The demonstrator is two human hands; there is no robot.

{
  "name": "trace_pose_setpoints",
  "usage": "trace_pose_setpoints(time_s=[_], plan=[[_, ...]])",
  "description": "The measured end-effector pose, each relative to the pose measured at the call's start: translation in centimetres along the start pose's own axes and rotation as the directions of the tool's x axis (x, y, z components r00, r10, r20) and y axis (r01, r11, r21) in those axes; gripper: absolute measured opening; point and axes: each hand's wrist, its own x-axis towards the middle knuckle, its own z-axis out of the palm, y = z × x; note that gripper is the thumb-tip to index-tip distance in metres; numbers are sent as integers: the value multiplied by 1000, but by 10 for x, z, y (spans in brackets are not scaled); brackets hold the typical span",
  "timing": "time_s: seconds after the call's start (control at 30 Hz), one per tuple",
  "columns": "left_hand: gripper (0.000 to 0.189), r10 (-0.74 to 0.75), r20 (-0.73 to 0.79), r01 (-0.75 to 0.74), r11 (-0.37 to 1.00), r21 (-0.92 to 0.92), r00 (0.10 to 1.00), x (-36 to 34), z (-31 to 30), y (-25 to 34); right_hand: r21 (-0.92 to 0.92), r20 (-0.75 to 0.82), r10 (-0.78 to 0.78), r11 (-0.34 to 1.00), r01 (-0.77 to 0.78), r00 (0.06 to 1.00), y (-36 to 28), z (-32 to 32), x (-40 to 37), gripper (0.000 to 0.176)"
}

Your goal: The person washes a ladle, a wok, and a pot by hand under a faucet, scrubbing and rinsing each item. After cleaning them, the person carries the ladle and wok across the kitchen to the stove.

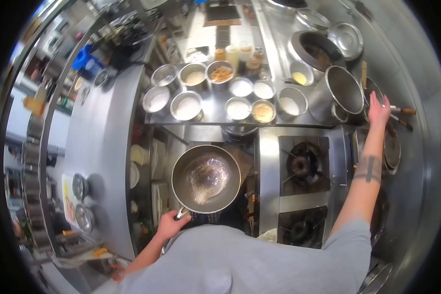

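Observation:
My left hand point(170, 224) is wrapped round the short handle of a deep frying pan point(181, 161), holding it in front of my body. A little pale residue and some shine show on the pan's bottom. Far to the right, my right hand point(379, 111) reaches out with fingers stretched and thumb apart. It overlaps a round pan point(374, 84) near the wall, beside a wooden handle point(363, 73). Another tool with a brown handle point(403, 110) lies just right of the wrist. A tall steel stockpot point(335, 98) stands left of this hand.
Several steel bowls point(186, 106) of pale and golden ingredients stand on the counter ahead, with bottles point(232, 56) behind them. Two gas burners point(304, 164) sit to my right. A long steel worktop point(98, 142) runs along the left, with two small bowls point(84, 218) near its end.

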Motion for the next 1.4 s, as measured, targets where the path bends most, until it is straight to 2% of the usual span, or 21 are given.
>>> trace_pose_setpoints(time_s=[0.07,0.13,0.2,0.33,0.4,0.53,0.6,0.67,0.7,0.73,0.8,0.83,0.87,0.93,0.97,1.03,1.13,1.17,1.23,1.33,1.4], plan=[[52,37,-10,-37,998,51,999,-6,-5,-13,-107,-76,-14,994,6,997,25,14,-73,43],[49,5,-4,-4,998,63,1000,-5,-3,-37,-372,83,109,925,-70,991,40,-10,-139,37],[45,28,10,-29,997,70,1000,-2,-1,-65,-415,144,280,888,-199,949,62,-39,-217,31],[41,65,23,-68,985,156,998,-2,-1,-117,-635,-128,461,642,-429,878,113,-75,-431,27],[37,70,56,-77,989,130,996,-3,-2,-150,-768,-192,457,481,-423,868,126,-110,-538,28],[34,183,60,-191,960,206,981,-11,8,-215,-852,-330,517,198,-485,790,134,-183,-717,23],[34,223,98,-239,946,217,970,-23,14,-234,-846,-363,537,153,-511,762,137,-198,-788,22],[35,247,118,-267,942,204,962,-34,18,-242,-845,-318,545,209,-493,776,151,-199,-848,24],[36,263,148,-288,939,188,954,-48,16,-234,-845,-313,608,172,-506,729,159,-186,-870,25],[37,279,177,-308,936,170,944,-61,16,-224,-848,-307,667,133,-513,679,167,-165,-888,27],[37,372,234,-383,924,3,898,-70,28,-217,-912,-107,818,145,-383,565,187,-131,-911,32],[36,411,264,-391,912,-127,873,-77,34,-207,-949,3,857,166,-269,516,200,-114,-918,38],[36,424,263,-405,905,-126,866,-91,34,-188,-970,104,889,189,-151,447,210,-98,-920,45],[35,568,261,-497,818,-291,781,-122,33,-145,-867,183,867,365,-339,464,228,-69,-928,59],[36,652,216,-577,750,-323,727,-120,47,-137,-868,192,861,373,-329,471,232,-61,-928,59],[38,790,129,-719,603,-346,600,-130,59,-109,-671,260,733,606,-428,629,236,-44,-923,64],[34,843,157,-723,526,-449,515,-149,47,-53,-424,197,620,752,-504,760,218,-4,-905,62],[34,848,147,-731,517,-445,510,-150,40,-34,-370,243,645,752,-546,724,210,4,-892,61],[33,836,282,-712,549,-437,471,-150,24,-1,-327,175,589,791,-518,789,190,35,-870,53],[32,859,196,-743,508,-435,472,-138,3,23,-249,212,567,819,-517,796,168,49,-800,33],[33,814,141,-763,578,-291,563,-85,17,10,-200,182,568,820,-536,802,157,65,-739,31]])
